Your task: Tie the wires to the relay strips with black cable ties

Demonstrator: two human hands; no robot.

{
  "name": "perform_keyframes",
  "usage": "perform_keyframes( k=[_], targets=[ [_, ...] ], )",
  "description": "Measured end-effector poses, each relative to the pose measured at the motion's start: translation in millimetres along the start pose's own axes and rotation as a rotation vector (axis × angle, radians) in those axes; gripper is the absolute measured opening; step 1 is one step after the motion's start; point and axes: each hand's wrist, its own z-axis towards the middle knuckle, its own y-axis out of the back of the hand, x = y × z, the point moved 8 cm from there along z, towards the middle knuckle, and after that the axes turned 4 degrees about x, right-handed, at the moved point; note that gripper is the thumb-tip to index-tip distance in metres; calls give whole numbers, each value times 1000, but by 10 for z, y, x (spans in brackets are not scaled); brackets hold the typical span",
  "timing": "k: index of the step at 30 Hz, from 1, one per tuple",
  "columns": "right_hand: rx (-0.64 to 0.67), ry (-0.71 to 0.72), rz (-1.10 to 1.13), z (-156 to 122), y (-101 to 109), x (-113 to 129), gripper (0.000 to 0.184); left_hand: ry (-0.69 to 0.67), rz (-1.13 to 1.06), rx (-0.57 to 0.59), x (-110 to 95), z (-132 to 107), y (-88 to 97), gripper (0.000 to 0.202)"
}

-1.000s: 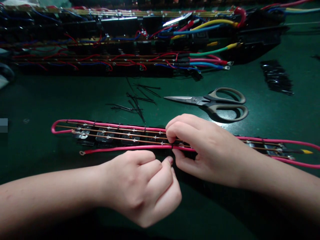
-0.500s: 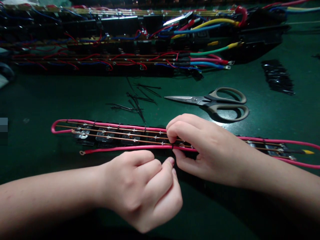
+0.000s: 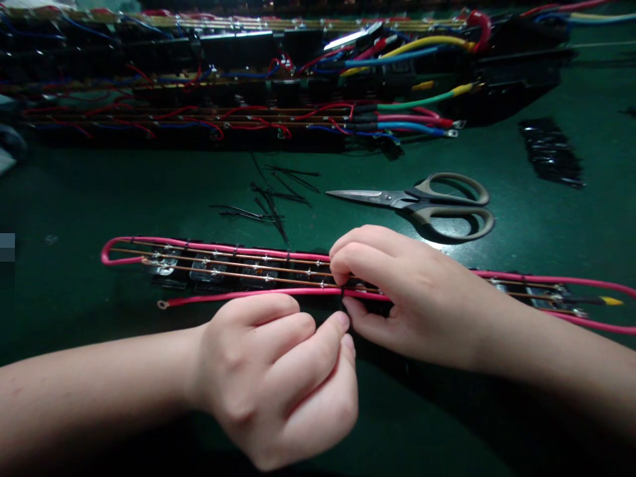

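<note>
A long black strip [image 3: 258,273] with thin copper rods and solder joints lies across the bench. A red cable [image 3: 278,292] runs along both its sides, looped at the ends, with a ring terminal [image 3: 163,305] at the left. My right hand [image 3: 417,298] grips the strip across its middle, thumb on the near side and fingers over the far cable. A black cable tie [image 3: 342,291] crosses the near cable beside the right thumb. Just below it, my left hand [image 3: 283,377] is closed in a pinch at the tie; the pinched tail is mostly hidden by the fingertips.
Scissors [image 3: 407,202] lie closed beyond my right hand. Several loose cable ties [image 3: 271,199] are scattered to their left, and a dark bundle [image 3: 551,152] lies at the right. Wired assemblies [image 3: 199,119] with coloured cables fill the back of the green bench [image 3: 149,192].
My left hand has shifted slightly left and down, its pinch still closed. My right hand and the strip look nearly unchanged.
</note>
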Motion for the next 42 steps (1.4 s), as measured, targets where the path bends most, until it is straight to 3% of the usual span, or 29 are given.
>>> perform_keyframes(
  k=[30,42],
  targets=[
    [-18,66,3,7,9,18,13,13,-17,-27,36,5,-6,6],
    [-3,17,25,16,31,7,13,56,11,-3,114,32,-13,7]
  ],
)
